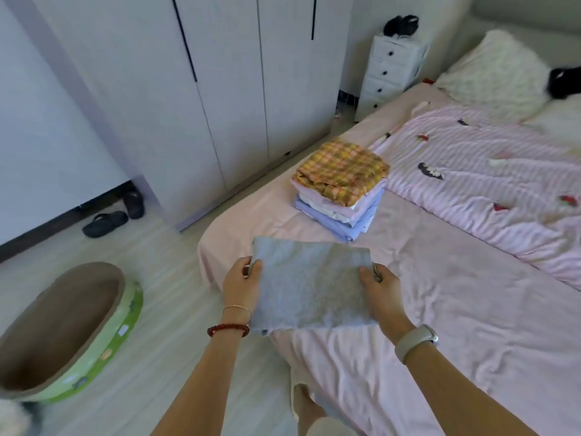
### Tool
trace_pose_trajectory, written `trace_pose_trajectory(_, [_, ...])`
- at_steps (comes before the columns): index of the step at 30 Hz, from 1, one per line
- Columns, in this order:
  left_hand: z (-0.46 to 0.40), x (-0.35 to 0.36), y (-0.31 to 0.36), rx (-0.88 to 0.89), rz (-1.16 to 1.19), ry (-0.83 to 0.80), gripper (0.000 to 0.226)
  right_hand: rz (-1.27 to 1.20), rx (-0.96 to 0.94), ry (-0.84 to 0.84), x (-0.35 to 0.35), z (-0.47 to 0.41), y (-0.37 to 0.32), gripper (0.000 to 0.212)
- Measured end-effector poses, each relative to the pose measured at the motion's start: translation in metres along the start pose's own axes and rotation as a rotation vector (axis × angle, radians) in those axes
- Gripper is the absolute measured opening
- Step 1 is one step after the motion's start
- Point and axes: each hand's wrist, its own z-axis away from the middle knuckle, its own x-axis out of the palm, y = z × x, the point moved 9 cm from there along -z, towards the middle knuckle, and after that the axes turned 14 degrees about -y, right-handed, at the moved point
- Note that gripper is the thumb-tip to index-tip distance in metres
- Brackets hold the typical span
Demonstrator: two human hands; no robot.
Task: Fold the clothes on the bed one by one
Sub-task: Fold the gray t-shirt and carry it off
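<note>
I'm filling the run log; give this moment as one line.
left hand: grips folded grey knit garment | right hand: grips same | stack of folded clothes: beyond, on pink bed

— What's on the bed [471, 309]?
— A pink sheet, a striped pink quilt [490, 184] toward the far side, and a stack of folded clothes [341, 188], yellow plaid on top.
— And at the head?
— White pillows [493, 73], with something black [564, 83], too blurred to identify.

Head-worn camera looks forward and down over the bed [440, 309].
</note>
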Motion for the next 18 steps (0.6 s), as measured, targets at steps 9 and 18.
trace_pose_trajectory(9, [-0.209, 0.074, 0.119, -0.042, 0.312, -0.055, 0.018, 0.255, -0.122, 0.080, -0.060, -0.244, -0.140, 0.014])
trace_pose_trajectory(18, [-0.309, 0.189, 0.095, -0.307, 0.773, -0.063, 0.014, 0.845, -0.204, -0.155, -0.047, -0.450, -0.215, 0.023])
